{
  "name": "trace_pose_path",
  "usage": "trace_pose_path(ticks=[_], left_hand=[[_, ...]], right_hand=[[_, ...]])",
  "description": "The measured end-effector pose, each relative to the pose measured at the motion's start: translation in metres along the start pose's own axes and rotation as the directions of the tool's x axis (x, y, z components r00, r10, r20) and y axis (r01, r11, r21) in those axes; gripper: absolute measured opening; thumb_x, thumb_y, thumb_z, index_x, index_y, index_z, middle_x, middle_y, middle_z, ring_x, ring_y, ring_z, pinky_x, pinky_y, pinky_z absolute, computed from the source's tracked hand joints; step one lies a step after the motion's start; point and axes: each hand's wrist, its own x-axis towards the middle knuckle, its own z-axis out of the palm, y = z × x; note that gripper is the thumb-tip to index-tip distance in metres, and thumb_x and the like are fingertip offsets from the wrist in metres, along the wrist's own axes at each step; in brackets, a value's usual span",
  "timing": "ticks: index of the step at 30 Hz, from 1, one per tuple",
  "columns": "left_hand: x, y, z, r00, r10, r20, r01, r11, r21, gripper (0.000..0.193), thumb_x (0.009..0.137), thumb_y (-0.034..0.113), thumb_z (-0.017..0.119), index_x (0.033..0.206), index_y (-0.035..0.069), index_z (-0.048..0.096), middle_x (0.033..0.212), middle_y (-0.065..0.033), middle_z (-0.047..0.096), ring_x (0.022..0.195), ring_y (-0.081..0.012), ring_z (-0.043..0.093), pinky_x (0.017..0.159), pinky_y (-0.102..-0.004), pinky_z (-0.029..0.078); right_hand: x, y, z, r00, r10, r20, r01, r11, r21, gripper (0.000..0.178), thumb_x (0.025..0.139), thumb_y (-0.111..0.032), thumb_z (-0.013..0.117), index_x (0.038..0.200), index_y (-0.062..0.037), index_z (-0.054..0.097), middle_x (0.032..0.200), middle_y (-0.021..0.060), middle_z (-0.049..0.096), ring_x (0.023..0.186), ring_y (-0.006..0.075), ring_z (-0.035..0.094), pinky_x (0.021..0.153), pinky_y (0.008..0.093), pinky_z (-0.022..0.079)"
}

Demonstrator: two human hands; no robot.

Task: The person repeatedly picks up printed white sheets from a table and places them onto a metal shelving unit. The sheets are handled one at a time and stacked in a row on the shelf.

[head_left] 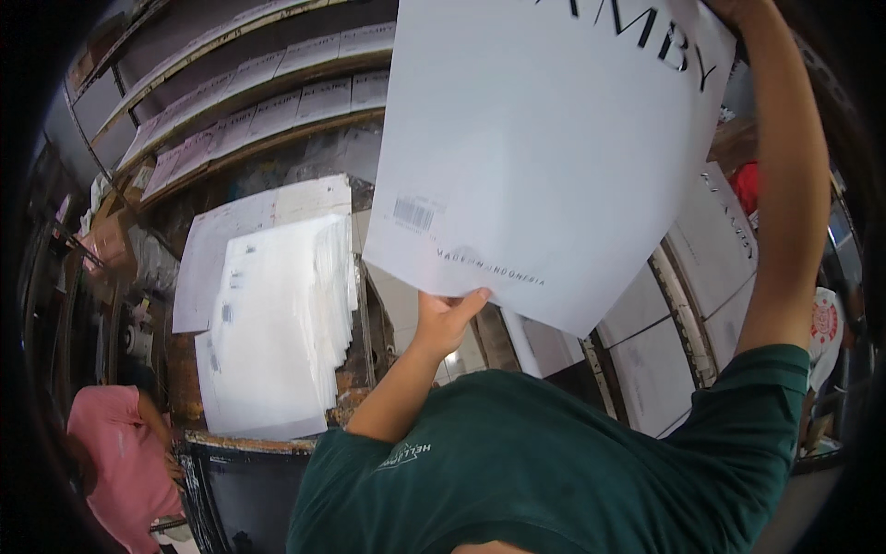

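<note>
A large white sheet [544, 157], thin and slightly translucent, hangs spread out in front of me. Black lettering runs along its top and lower edges, and a barcode sits near its lower left. My left hand [447, 323] pinches the bottom edge, thumb on the near face and fingers behind it. At the upper right corner, my right hand [734, 11] is raised to the sheet and grips it there; the picture's edge cuts off most of its fingers. To the left, a fanned stack of similar white sheets [272, 323] lies on a wooden-edged table [249, 442].
Shelves [268, 74] with rows of printed white stacks stand at the back left. More white stacks [651, 369] lie in racks on the right. A person in a pink shirt [120, 452] is at the lower left. A cardboard box [109, 249] sits beyond the table.
</note>
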Motion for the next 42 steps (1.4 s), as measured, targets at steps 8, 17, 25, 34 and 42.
trace_pose_path(ticks=[8,17,25,34,42], left_hand=[[-0.019,-0.029,-0.014,0.998,-0.033,0.048,0.031,0.999,0.043,0.037,0.079,-0.007,0.059,0.113,-0.002,0.047,0.103,-0.0091,0.058,0.095,-0.0147,0.057,0.082,-0.0271,0.047],[-0.057,-0.047,-0.006,0.986,-0.008,0.166,0.017,0.999,-0.050,0.054,0.074,0.000,0.070,0.121,-0.001,0.042,0.114,-0.0123,0.052,0.110,-0.0202,0.049,0.094,-0.0361,0.041],[-0.096,-0.141,-0.092,0.519,-0.840,0.159,0.211,0.306,0.928,0.111,0.057,0.049,0.080,0.141,0.005,0.022,0.135,-0.0264,0.035,0.125,-0.0360,0.037,0.103,-0.0380,0.031],[-0.171,-0.146,-0.105,0.594,-0.796,-0.114,0.332,0.113,0.937,0.096,0.066,0.051,0.072,0.140,0.009,0.027,0.132,-0.0252,0.039,0.118,-0.0392,0.044,0.096,-0.0428,0.039],[-0.259,-0.164,-0.089,0.554,-0.812,-0.185,0.491,0.139,0.860,0.093,0.065,0.051,0.073,0.136,0.006,0.033,0.126,-0.0268,0.046,0.118,-0.0347,0.046,0.096,-0.0370,0.038]], right_hand=[[0.029,0.048,-0.022,0.937,-0.032,0.347,-0.025,0.987,0.157,0.003,0.082,-0.009,0.055,0.081,-0.0084,0.057,0.076,0.0044,0.062,0.067,0.0130,0.055,0.064,0.0280,0.043],[-0.003,0.068,-0.035,0.914,-0.182,0.364,0.093,0.964,0.248,0.004,0.082,-0.008,0.053,0.084,-0.0087,0.057,0.079,0.0036,0.062,0.069,0.0126,0.054,0.065,0.0285,0.044],[-0.051,0.080,-0.043,0.925,-0.089,0.370,0.043,0.990,0.131,0.011,0.077,-0.007,0.055,0.086,-0.0067,0.060,0.079,0.0055,0.060,0.068,0.0146,0.053,0.063,0.0278,0.042],[-0.065,0.138,0.015,0.865,-0.123,0.487,0.030,0.980,0.195,0.017,0.071,-0.010,0.053,0.084,-0.0078,0.064,0.073,0.0018,0.059,0.066,0.0129,0.052,0.058,0.0309,0.041],[-0.112,0.198,0.136,0.905,-0.160,0.395,0.094,0.979,0.182,0.025,0.070,-0.010,0.052,0.092,-0.0057,0.064,0.086,0.0109,0.064,0.078,0.0175,0.058,0.068,0.0324,0.044]])
